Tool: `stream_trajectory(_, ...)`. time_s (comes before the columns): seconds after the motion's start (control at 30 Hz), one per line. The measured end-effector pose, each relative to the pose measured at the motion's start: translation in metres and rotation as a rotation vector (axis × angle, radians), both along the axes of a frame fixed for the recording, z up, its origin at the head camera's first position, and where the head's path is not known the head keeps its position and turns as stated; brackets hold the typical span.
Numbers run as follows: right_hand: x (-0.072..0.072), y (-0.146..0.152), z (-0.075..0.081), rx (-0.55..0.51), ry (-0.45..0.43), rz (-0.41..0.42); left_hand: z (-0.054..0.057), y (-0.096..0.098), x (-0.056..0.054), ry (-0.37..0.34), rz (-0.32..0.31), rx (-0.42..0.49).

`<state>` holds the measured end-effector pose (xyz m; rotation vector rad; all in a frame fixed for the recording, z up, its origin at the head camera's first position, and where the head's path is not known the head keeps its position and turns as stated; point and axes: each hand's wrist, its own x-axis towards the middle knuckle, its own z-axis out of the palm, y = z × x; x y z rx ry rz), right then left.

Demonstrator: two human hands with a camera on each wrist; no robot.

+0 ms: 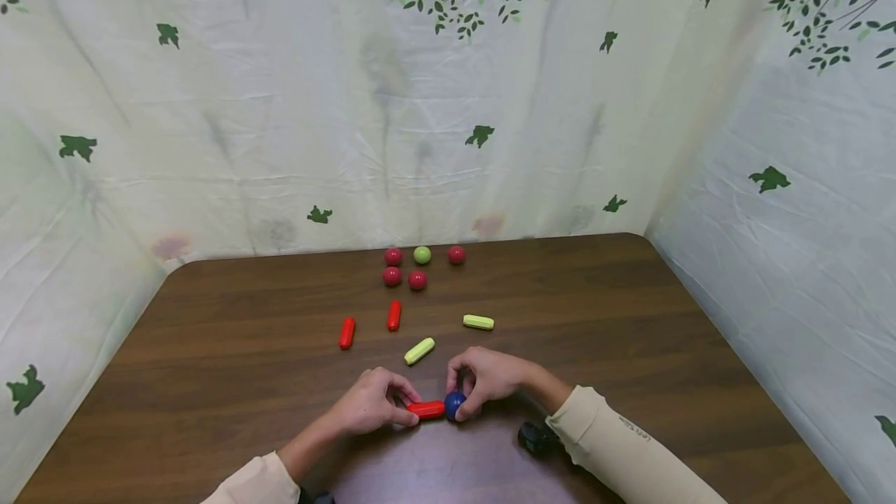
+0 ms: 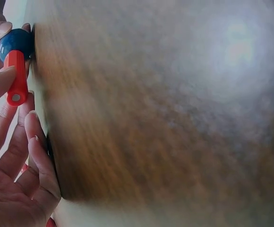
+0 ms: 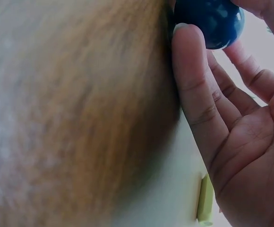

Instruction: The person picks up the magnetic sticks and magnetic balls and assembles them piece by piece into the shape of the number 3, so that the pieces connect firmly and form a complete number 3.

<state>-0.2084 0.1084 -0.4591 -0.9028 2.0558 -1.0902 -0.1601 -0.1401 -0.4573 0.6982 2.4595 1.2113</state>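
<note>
Sleeves (image 1: 630, 442): beige, on both arms; a dark device (image 1: 537, 438) sits by the right cuff.
Left hand (image 1: 374, 403): thumb and fingertips pinch a red ribbed rod (image 1: 428, 410), the other fingers loosely bent.
Red ribbed rod: low over the near middle of the tabletop (image 1: 595, 309), its right end meeting the blue ball.
Right hand (image 1: 486, 379): thumb and fingers nearly closed, pinching the glossy blue ball (image 1: 454, 404).
Yellow-green rods (image 1: 419, 351): two, beyond the hands, one slanted, the other farther right.
Loose red rods (image 1: 347, 333): two, left of these.
Far balls: four red balls (image 1: 417, 280) and one green ball (image 1: 422, 255), near the back edge.
Backdrop: white cloth (image 1: 420, 99) with green leaves.
</note>
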Motion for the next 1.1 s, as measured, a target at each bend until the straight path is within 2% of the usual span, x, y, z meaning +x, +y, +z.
stream_trajectory(0.17, 0.0014, 0.0002, 0.0005, -0.013, -0.007, -0.002, -0.0002, 0.0001, 0.0004, -0.003, 0.004, 0.005)
stream_trajectory(0.4, 0.0020, 0.0019, -0.0001, -0.035, -0.038, -0.011, 0.0004, -0.0002, 0.0027, -0.043, 0.005, 0.052)
stream_trajectory(0.8, 0.0036, 0.0023, -0.0003, -0.057, -0.083, -0.015, 0.0005, -0.0009, 0.0037, -0.053, 0.006, 0.049)
stream_trajectory(1.1, 0.0037, 0.0029, -0.0005, -0.068, -0.106, -0.014, 0.0023, -0.0057, 0.0011, -0.108, -0.038, 0.066)
